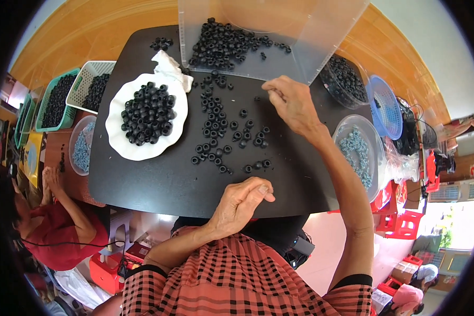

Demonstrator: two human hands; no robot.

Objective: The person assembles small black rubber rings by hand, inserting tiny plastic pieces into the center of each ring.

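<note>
Over the near edge of the black table (137, 184), my left hand (241, 204) is closed, thumb against curled fingers; whatever it holds is hidden. My right hand (294, 105) reaches to the far right of the table with its fingers pinched, and I cannot make out anything in them. A single small black part (257, 98) lies just left of its fingertips. Between the hands and the plate spread several loose black round parts with holes (213, 113). A white scalloped plate (118, 139) on the left carries a heap of the same black parts.
A clear plastic bin (305, 58) with black parts stands at the far side. A white cloth (168, 68) touches the plate. Tubs of blue-grey pieces (355, 152) and black parts (345, 79) sit at right, near a blue basket (387, 108). A person in red (63, 237) works at left.
</note>
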